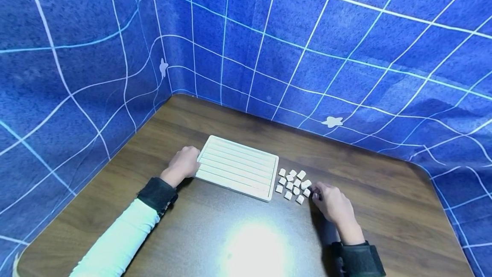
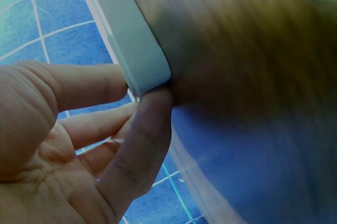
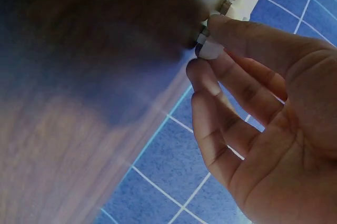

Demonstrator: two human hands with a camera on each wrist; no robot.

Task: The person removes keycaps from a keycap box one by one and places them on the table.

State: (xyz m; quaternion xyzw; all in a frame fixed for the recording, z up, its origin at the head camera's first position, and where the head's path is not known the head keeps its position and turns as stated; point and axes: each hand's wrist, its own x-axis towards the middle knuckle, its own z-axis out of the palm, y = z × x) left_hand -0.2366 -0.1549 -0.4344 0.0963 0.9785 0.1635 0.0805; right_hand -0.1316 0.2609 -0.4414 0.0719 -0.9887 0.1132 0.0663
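Observation:
A pale rectangular tray with parallel ridges lies on the wooden table. My left hand grips its left end. In the left wrist view, the thumb and bent fingers meet at the tray's corner. To the tray's right, several small white blocks lie in a loose cluster. At the cluster's right side is my right hand, fingers bent downward. The right wrist view shows one white block between its thumb and fingertips; the hand's back hides this grip in the head view.
The brown table ends at blue grid-patterned cloth at the back and both sides. A bright glare covers part of the table in front of the tray.

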